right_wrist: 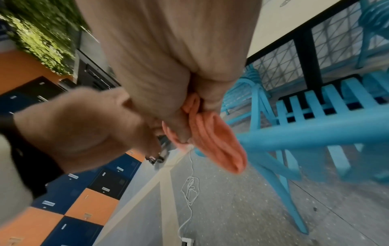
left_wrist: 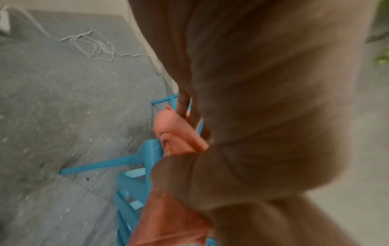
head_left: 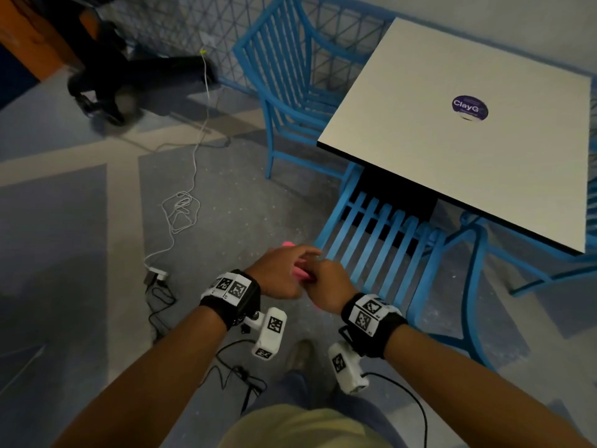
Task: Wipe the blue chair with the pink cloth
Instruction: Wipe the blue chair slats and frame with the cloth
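The blue slatted chair [head_left: 381, 247] stands tucked under the table, its back toward me. Both hands meet just left of its top rail [right_wrist: 305, 134]. Between them is the folded pink cloth [head_left: 300, 274], mostly hidden in the head view. In the right wrist view my right hand [right_wrist: 187, 119] pinches the pink cloth [right_wrist: 214, 146], whose folds hang down against the end of the rail. My left hand [head_left: 284, 270] grips the same cloth from the left. In the left wrist view the pink cloth [left_wrist: 174, 133] bunches out of my left hand [left_wrist: 252, 99].
A white square table [head_left: 468, 156] covers the chair seat. A second blue chair [head_left: 290, 76] stands at the table's far side, a third [head_left: 478, 253] to the right. A white cable [head_left: 181, 208] and black cords [head_left: 161, 302] lie on the grey floor to the left.
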Demonstrator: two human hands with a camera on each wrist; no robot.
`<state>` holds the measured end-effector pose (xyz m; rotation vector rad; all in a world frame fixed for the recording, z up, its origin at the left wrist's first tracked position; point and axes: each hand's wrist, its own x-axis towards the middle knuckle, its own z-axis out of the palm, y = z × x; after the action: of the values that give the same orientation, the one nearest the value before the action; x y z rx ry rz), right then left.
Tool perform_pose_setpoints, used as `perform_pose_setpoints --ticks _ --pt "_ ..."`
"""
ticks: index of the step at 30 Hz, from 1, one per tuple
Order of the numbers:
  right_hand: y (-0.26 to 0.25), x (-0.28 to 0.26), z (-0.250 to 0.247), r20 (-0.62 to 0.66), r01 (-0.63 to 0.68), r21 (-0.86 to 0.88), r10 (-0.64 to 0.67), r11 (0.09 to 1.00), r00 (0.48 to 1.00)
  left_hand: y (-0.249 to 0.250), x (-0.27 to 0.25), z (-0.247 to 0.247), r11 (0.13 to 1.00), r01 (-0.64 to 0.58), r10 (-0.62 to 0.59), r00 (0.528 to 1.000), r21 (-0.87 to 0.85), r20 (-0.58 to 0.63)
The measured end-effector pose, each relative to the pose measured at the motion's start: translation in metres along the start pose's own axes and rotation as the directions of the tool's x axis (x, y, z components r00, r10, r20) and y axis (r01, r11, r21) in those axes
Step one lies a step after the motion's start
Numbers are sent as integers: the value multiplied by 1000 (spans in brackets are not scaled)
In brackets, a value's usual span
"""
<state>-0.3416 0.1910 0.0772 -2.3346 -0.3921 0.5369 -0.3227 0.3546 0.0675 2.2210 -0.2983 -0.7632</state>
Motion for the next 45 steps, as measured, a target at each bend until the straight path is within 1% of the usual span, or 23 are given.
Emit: perform_pose_setpoints --ticks 1,2,4,5,8,9,11,13,14,16,18,19,21,23,26,30,33,35,37,39,41,43,45 --pt "-4 3 -4 19 36 15 -37 999 999 -2 -2 -1 996 -25 24 1000 81 12" --pt "-8 6 -9 58 44 21 -45 999 997 -4 -4 -1 988 -32 33 999 153 -5" --pt "-14 9 -18 151 36 25 -39 999 988 -9 -7 -4 973 -30 51 995 227 -89" --pt "-14 10 -23 191 47 42 -54 998 980 -10 -9 -8 973 -27 55 991 228 -118" --pt "-14 7 -38 251 96 120 -123 988 960 -16 -20 -24 978 3 20 994 209 -108" --pt "-12 4 -43 243 88 151 -123 985 962 -19 -24 -30 980 35 -16 995 197 -99" --pt "-5 -1 -52 190 9 188 -45 982 981 -30 -33 -37 978 135 -118 987 162 -109" --pt "6 -7 -61 97 -66 128 54 990 994 -39 -42 -36 969 234 -215 958 82 -191" --pt "13 -10 -65 44 -82 89 78 993 996 -44 -47 -33 959 281 -265 934 34 -241" --pt "25 -18 -70 -18 -75 27 75 997 997 -55 -49 -18 913 403 -400 860 -59 -317" --pt "36 -30 -72 -11 -78 -28 77 997 997 -61 -42 7 863 499 -497 802 -85 -331" --pt "40 -36 -72 13 -90 -59 91 994 996 -59 -36 21 848 520 -522 790 -99 -322" --pt "48 -48 -71 67 -117 -123 125 986 990 -48 -23 48 859 494 -510 803 -136 -307" --pt "55 -56 -71 105 -148 -161 167 976 980 -27 -13 69 883 428 -468 828 -191 -310" --pt "65 -66 -71 100 -177 -136 191 975 977 0 -2 92 916 364 -399 866 -169 -300" --pt "77 -75 -71 72 -220 -154 233 963 970 20 7 118 948 305 -316 931 -88 -179" --pt "79 -80 -72 54 -221 -140 230 965 972 33 9 129 967 239 -245 968 -85 -62" --pt "79 -83 -72 47 -214 -139 222 967 974 37 6 129 980 191 -190 982 -65 17" --pt "80 -85 -74 32 -215 -129 221 968 975 36 -1 118 981 187 -182 979 -45 87" --pt "83 -88 -77 21 -224 -110 228 968 973 28 -11 98 980 198 -199 976 16 92" --pt "89 -92 -80 6 -239 -91 240 967 971 13 -20 70 967 247 -249 968 59 20" --pt "97 -94 -81 -6 -250 -87 250 964 968 -5 -27 40 939 336 -330 940 72 -89" --pt "102 -98 -80 -17 -267 -80 267 960 964 -16 -29 19 912 404 -390 906 68 -162"
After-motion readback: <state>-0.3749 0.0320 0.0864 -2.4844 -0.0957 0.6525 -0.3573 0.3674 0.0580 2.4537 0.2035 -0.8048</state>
